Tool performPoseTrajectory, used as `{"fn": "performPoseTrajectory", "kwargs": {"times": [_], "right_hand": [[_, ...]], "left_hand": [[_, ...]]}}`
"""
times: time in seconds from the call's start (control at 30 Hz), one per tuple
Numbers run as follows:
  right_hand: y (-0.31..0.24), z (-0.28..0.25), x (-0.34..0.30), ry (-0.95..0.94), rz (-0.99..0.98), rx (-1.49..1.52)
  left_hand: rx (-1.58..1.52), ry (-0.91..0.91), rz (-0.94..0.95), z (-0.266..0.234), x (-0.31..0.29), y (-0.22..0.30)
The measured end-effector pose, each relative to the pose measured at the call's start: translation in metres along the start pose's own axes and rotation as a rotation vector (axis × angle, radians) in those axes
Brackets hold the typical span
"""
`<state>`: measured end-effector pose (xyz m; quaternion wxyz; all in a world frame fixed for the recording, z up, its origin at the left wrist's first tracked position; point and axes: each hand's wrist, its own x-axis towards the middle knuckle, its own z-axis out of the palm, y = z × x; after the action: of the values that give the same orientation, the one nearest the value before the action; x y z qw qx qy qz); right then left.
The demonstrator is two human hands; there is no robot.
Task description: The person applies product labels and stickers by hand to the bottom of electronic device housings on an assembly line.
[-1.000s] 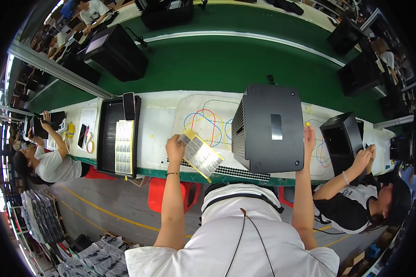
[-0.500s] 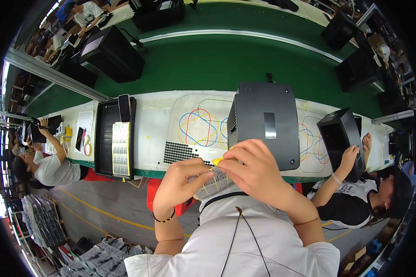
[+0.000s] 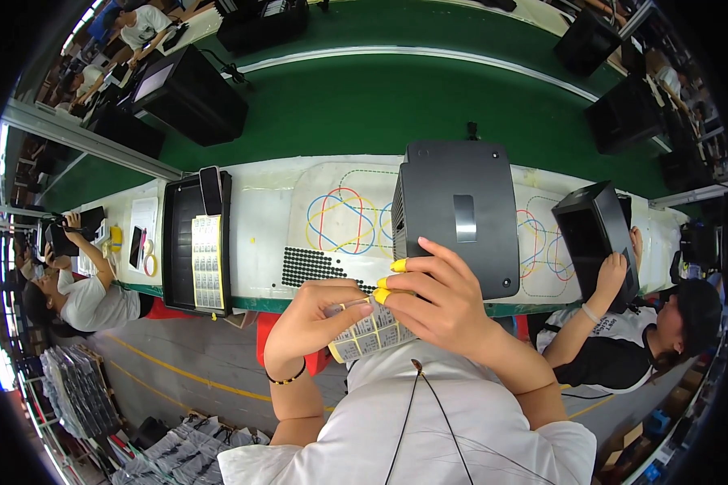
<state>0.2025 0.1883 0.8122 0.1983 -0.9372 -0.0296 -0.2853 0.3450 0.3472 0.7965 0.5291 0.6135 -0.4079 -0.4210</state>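
A sheet of grey printed labels (image 3: pixel 367 333) with yellow edges hangs tilted in front of my chest, below the table's near edge. My left hand (image 3: pixel 319 319) pinches its upper left part between thumb and fingers. At the sheet's upper right edge is my right hand (image 3: pixel 441 299), with yellow finger covers on three fingertips. Its thumb and index finger are closed together there, while the other fingers stretch toward the device. A dark grey box-shaped device (image 3: pixel 461 210) with vents on its left side stands beyond my right hand.
Rows of small black round pads (image 3: pixel 309 265) lie on a patterned mat (image 3: pixel 303 190). Left of them, a black tray (image 3: pixel 178 242) carries another label sheet (image 3: pixel 209 263) and a phone (image 3: pixel 210 190). At the right, a co-worker's hand (image 3: pixel 611 279) holds a black device (image 3: pixel 590 234).
My right hand's fingers have spread from a closer pinch, showing more yellow tips. More of the label sheet now shows below my hands. The view has shifted slightly.
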Motion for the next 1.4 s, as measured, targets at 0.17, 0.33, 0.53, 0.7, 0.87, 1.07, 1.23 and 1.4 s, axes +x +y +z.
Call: {"fn": "performPoseTrajectory", "kwargs": {"times": [0.17,0.33,0.53,0.7,0.87,1.07,1.23,1.4], "right_hand": [[0.002,0.0,-0.002,-0.02,0.001,0.024],[0.002,0.001,-0.002,-0.002,0.055,0.095],[0.005,-0.003,0.0,-0.051,0.079,0.057],[0.006,0.0,-0.006,-0.036,0.023,0.011],[0.005,0.001,-0.006,-0.009,0.021,0.036],[0.007,0.002,-0.005,-0.022,0.074,0.102],[0.006,0.002,-0.006,-0.023,0.067,0.07],[0.006,0.002,-0.006,-0.036,0.067,0.071]], "left_hand": [[-0.015,-0.069,0.033,-0.003,0.004,-0.011],[-0.039,-0.043,-0.032,-0.007,0.005,-0.006],[0.067,-0.068,0.027,-0.005,0.005,0.004],[0.053,-0.065,-0.042,-0.005,0.004,0.0],[0.036,-0.074,-0.027,-0.004,0.005,-0.002],[0.066,-0.096,0.004,-0.003,0.009,-0.007],[0.068,-0.099,0.0,-0.003,0.009,-0.009],[0.062,-0.084,0.032,-0.002,0.008,-0.012]]}}
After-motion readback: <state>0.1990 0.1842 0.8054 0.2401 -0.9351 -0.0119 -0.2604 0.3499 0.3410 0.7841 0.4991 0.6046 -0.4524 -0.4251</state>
